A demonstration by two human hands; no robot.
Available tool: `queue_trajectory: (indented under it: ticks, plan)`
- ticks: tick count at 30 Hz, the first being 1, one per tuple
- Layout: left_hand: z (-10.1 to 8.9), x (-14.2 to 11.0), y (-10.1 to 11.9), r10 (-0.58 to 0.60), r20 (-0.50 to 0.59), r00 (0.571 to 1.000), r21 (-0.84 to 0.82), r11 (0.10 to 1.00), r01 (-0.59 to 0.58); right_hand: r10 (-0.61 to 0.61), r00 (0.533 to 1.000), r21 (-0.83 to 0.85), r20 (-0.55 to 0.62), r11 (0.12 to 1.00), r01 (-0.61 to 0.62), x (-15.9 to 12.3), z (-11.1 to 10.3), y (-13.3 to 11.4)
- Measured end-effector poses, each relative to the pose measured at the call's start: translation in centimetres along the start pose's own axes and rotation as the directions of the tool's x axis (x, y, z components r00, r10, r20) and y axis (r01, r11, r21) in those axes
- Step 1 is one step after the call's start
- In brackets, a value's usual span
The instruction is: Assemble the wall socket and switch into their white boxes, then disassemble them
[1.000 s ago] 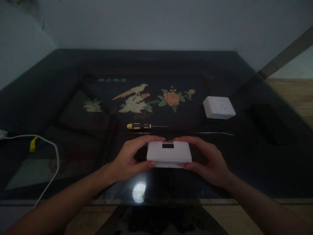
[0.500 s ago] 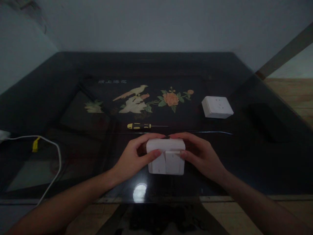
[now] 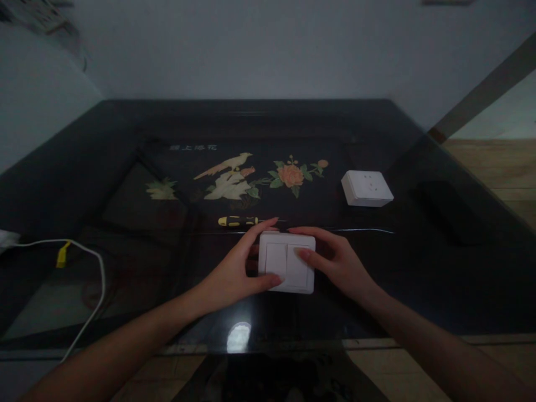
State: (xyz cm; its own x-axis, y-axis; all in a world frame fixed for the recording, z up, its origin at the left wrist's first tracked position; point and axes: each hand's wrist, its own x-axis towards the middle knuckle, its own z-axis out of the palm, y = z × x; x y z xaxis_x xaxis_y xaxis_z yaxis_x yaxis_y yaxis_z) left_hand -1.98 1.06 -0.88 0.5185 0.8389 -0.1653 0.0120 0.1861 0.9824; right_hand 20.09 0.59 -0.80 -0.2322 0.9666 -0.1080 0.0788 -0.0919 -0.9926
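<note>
A white double light switch [image 3: 276, 258] is held between my two hands near the front of the dark table, its two rocker panels facing up toward me. My left hand [image 3: 234, 273] grips its left side, thumb on the lower front and fingers at the far edge. My right hand [image 3: 341, 259] holds the right side, with the thumb lying on the right rocker. Just beyond the switch lies a yellow and black screwdriver [image 3: 238, 221], its shaft pointing right and partly behind my left fingertips. The underside of the switch is hidden.
A white socket box [image 3: 368, 187] sits on the glossy table [image 3: 125, 117] to the right. Farther right lies a dark flat object [image 3: 448, 212], hard to make out. A white cable [image 3: 101, 273] with a yellow tag [image 3: 62, 255] runs along the left side.
The switch has been turned in my hands: first its notched side showed, now its rocker face does. My right thumb has shifted onto a rocker. The screwdriver and socket box stay put.
</note>
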Motion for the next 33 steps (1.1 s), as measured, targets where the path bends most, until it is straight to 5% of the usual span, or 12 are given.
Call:
queue_trajectory:
  ticks: [8,16,21,24,28,33]
  plan:
    - [-0.1,0.4,-0.8,0.020,-0.014,1.000,0.061,0.998,-0.019,-0.042,0.998,-0.064,0.040,0.997,0.044,0.5,-0.1,0.7]
    - [-0.5,1.3,-1.0,0.105,-0.099,0.989,0.126,0.988,-0.092,-0.233,0.952,-0.200,0.199,0.941,0.272,0.7,-0.7,1.2]
    - [-1.0,1.7,-1.4,0.115,-0.002,0.993,0.144,0.983,-0.113,-0.310,0.924,-0.297,0.223,0.881,0.368,0.7,-0.8,0.9]
    - [-0.9,1.7,-1.1,0.204,0.064,0.977,0.335,0.918,-0.214,-0.350,0.916,-0.327,0.196,0.857,0.397,0.7,-1.2,0.6]
    - [-0.3,1.9,0.4,0.317,0.097,0.943,0.626,0.717,-0.306,-0.350,0.924,-0.320,0.155,0.867,0.383,1.0,-2.3,0.0]
    - [0.1,4.1,2.1,0.345,0.118,0.931,0.647,0.685,-0.335,-0.287,0.946,-0.231,0.151,0.920,0.316,2.0,-4.4,-0.6]
